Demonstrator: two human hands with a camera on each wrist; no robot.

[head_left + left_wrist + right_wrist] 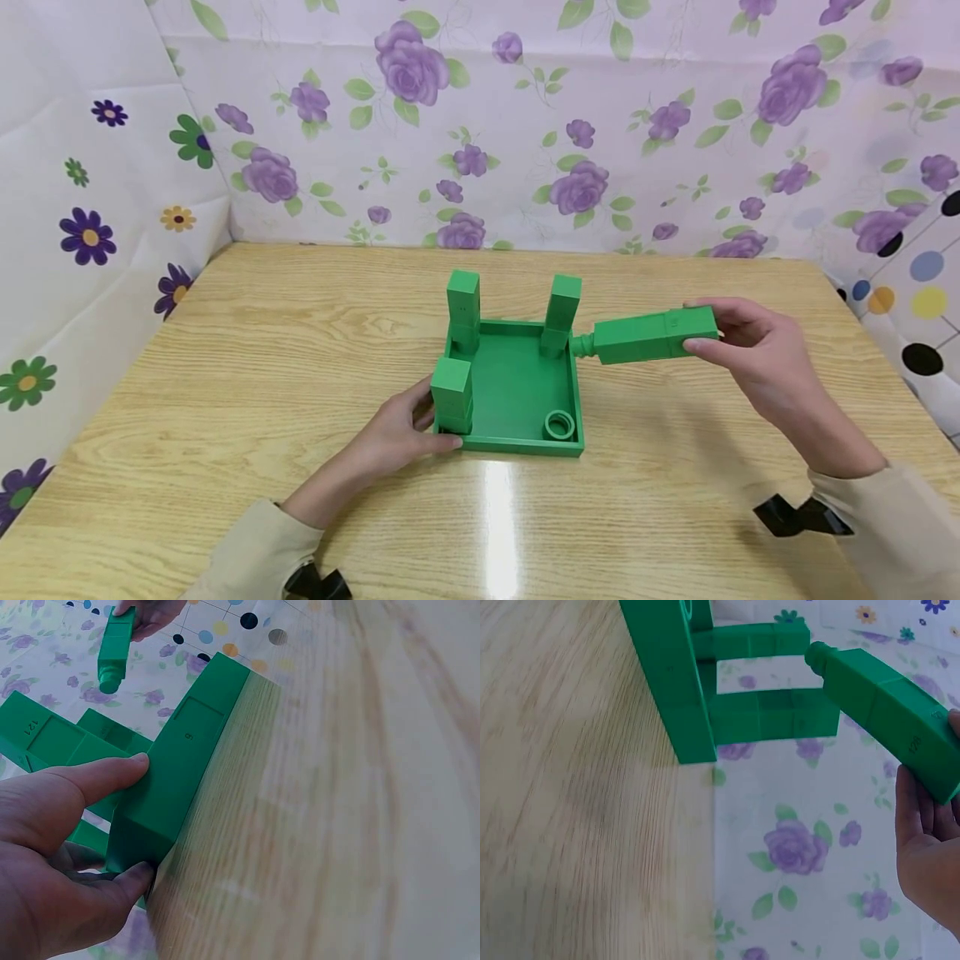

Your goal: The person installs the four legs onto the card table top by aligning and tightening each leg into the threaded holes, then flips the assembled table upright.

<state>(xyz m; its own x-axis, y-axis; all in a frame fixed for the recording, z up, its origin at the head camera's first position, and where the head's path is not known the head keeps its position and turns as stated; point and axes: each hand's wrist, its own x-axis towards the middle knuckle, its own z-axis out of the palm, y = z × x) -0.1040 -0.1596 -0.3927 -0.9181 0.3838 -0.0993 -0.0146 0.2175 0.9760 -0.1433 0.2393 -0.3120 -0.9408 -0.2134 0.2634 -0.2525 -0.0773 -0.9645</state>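
Note:
A square green tray [517, 387] with a low rim lies on the table. Three square green posts stand at its corners: one back left [464, 304], one back right [564, 312], one front left [452, 396]. At the front right corner is a round green socket [558, 426] with a hollow middle. My left hand [397, 429] grips the tray's front left corner, thumb against the front wall. Right of the tray, my right hand [761, 362] holds a loose green post [652, 337] by its plain end, tilted nearly level. Its threaded tip [821, 658] points left, toward the tray.
The wooden table [262, 350] reaches back to a wall sheet with purple flowers [412, 67]. Patterned sheets also close off the left side [82, 275] and the right side [930, 300]. Black straps [802, 515] cross the sleeves.

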